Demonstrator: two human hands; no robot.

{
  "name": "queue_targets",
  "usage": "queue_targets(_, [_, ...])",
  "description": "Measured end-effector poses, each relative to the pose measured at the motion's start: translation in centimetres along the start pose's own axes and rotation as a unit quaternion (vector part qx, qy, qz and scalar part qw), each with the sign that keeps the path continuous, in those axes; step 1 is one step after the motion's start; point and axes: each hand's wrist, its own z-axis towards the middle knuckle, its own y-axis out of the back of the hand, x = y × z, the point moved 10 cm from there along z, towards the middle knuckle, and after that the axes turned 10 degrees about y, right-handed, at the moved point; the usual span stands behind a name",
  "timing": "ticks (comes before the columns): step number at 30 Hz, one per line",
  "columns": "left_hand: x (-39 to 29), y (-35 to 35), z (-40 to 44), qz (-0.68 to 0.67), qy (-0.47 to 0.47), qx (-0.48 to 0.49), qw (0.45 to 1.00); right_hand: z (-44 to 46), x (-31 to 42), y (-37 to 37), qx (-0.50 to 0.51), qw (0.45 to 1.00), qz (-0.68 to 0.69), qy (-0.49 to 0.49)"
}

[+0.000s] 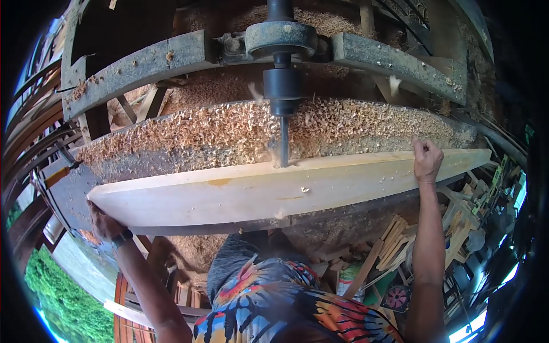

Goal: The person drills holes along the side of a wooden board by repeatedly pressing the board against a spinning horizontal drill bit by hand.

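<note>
A long, pale wooden plank [251,197] lies across a bench, its broad face toward me. My left hand [106,222] is closed around its left end, with part of the fingers hidden behind the wood. Toward the right end, my right hand [428,160] is closed at the upper edge, fingers curled over it. A drill bit [284,140] hangs from a dark chuck [282,86] and meets the plank's upper edge near its middle. Loose chips lie around the bit, and a few sit on the plank's face.
Wood shavings [211,131] cover the bench behind the plank. A heavy beam [137,68] carries the spindle housing [280,39]. A tool with a yellow handle [57,176] lies at the bench's left end. Offcuts [394,243] are piled at lower right, near a pink fan-like wheel [397,297].
</note>
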Motion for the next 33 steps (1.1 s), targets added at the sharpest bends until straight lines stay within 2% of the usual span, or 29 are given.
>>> queue_targets(4, [-3.4,0.1,-0.2,0.067,0.028,0.030,0.997,0.4,0.2,0.1,-0.009,1.000,0.001,0.007])
queue_targets(7, [-3.3,-0.5,0.5,0.077,-0.016,0.049,0.996,0.6,0.1,0.0,-0.001,1.000,0.002,0.005])
queue_targets(8, [-0.9,-1.1,1.4,-0.043,0.040,0.066,0.996,0.8,0.1,-0.1,0.003,1.000,0.002,0.004])
queue_targets(10, [3.2,-2.6,2.8,-0.278,0.147,0.098,0.944,0.9,-0.3,-0.1,0.000,1.000,0.007,-0.002])
queue_targets(13, [0.0,-0.8,2.2,-0.001,0.054,0.003,0.999,1.2,-0.4,-0.1,-0.004,1.000,0.002,-0.004])
queue_targets(16, [-4.4,-0.5,1.4,0.202,-0.037,-0.013,0.979,1.6,0.2,0.1,-0.005,1.000,-0.001,-0.009])
queue_targets(19, [-3.5,-0.9,2.2,0.147,-0.005,0.010,0.989,1.8,-0.1,-0.1,-0.001,1.000,-0.005,-0.014])
queue_targets(22, [-1.4,-1.8,3.7,-0.085,0.034,0.028,0.995,2.1,-0.4,-0.2,-0.004,1.000,0.005,-0.018])
queue_targets(23, [-1.2,-1.7,3.8,-0.013,0.024,0.015,1.000,2.1,-0.5,-0.2,-0.006,1.000,0.012,-0.020])
queue_targets(25, [-5.8,-0.6,2.4,0.131,0.004,-0.010,0.991,2.4,-0.7,-0.3,-0.003,1.000,0.008,-0.012])
queue_targets(28, [-6.5,-0.8,3.0,0.147,-0.097,-0.052,0.983,2.7,-0.4,-0.2,-0.010,1.000,0.016,-0.011])
queue_targets(31, [-6.3,-1.4,4.0,0.076,-0.021,-0.003,0.997,3.2,0.0,-0.1,-0.017,0.999,0.029,-0.011])
queue_targets(33, [-4.5,-2.1,5.5,-0.039,0.000,0.018,0.999,3.3,0.0,-0.1,-0.017,1.000,0.025,-0.008])
